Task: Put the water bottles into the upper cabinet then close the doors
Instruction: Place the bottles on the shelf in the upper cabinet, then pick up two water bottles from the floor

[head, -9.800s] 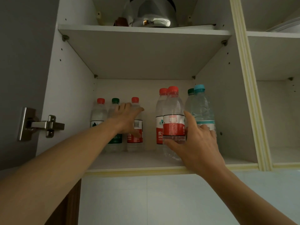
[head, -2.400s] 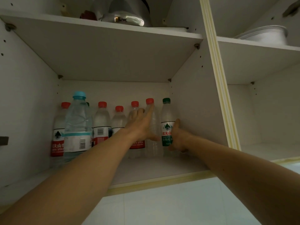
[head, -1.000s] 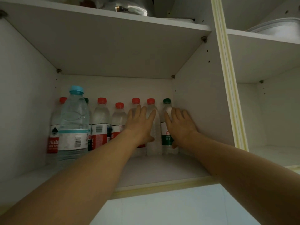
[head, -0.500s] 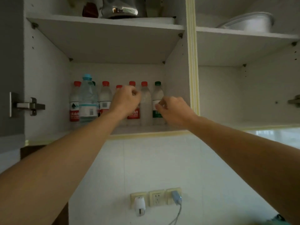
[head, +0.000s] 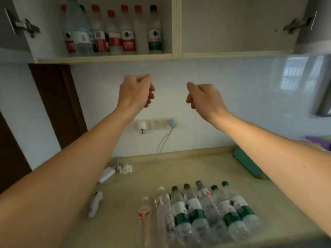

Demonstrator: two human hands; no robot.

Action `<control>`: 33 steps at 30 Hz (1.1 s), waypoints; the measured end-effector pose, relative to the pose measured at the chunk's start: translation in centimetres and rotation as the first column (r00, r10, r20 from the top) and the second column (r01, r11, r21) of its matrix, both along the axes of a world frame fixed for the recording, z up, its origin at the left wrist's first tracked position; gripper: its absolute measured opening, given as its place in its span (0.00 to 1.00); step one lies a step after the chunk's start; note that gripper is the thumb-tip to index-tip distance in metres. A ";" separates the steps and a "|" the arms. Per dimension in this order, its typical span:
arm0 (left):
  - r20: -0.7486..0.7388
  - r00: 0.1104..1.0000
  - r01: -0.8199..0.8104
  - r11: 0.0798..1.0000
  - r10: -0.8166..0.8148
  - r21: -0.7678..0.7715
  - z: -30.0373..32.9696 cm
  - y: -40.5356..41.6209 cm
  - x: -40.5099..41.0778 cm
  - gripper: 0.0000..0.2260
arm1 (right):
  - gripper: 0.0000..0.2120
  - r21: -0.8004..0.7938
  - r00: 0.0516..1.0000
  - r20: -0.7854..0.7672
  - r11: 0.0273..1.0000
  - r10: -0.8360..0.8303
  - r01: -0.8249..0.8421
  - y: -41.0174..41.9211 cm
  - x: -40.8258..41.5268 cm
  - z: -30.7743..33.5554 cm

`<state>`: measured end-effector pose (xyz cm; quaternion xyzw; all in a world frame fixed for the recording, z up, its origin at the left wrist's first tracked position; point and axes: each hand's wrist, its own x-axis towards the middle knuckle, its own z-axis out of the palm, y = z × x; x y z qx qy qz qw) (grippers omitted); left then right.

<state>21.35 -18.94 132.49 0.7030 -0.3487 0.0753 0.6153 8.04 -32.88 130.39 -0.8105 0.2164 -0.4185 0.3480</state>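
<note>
Several water bottles (head: pixel 114 33) with red, green and blue caps stand in a row on the lower shelf of the upper cabinet (head: pixel 107 59), in its left compartment. Several more bottles (head: pixel 197 210) lie side by side on the beige countertop (head: pixel 179 169) below. My left hand (head: pixel 136 92) and my right hand (head: pixel 202 97) hang in mid-air in front of the tiled wall, below the cabinet and above the lying bottles. Both have loosely curled fingers and hold nothing. The cabinet doors stand open; only their hinges (head: pixel 23 26) show.
A second hinge (head: pixel 297 24) shows at the upper right. Wall sockets (head: pixel 157 123) with a plugged cable sit under my hands. White small items (head: pixel 107 174) lie at the counter's left, a green object (head: pixel 249 163) at its right. A dark door (head: pixel 57 104) stands left.
Both hands have left the bottles on the shelf and come down out of the cabinet. My view has dropped from the shelf to the countertop with the lying bottles.
</note>
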 end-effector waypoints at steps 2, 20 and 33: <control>-0.110 0.991 0.083 0.994 -0.074 0.076 -4.5 0.6 -2.0 0.16 | 0.23 0.035 0.995 -0.094 0.999 0.010 -0.006 0.7 -3.1 -4.1; -0.617 0.751 0.561 0.718 -0.234 0.411 -48.8 11.0 -15.9 0.10 | 0.05 0.345 0.824 -0.554 0.868 -0.118 0.357 14.4 -21.8 -47.0; -0.553 0.803 0.332 0.605 0.221 0.724 -91.2 11.3 -20.0 0.09 | 0.14 0.534 0.611 -0.752 0.772 0.247 0.345 10.7 -26.5 -88.6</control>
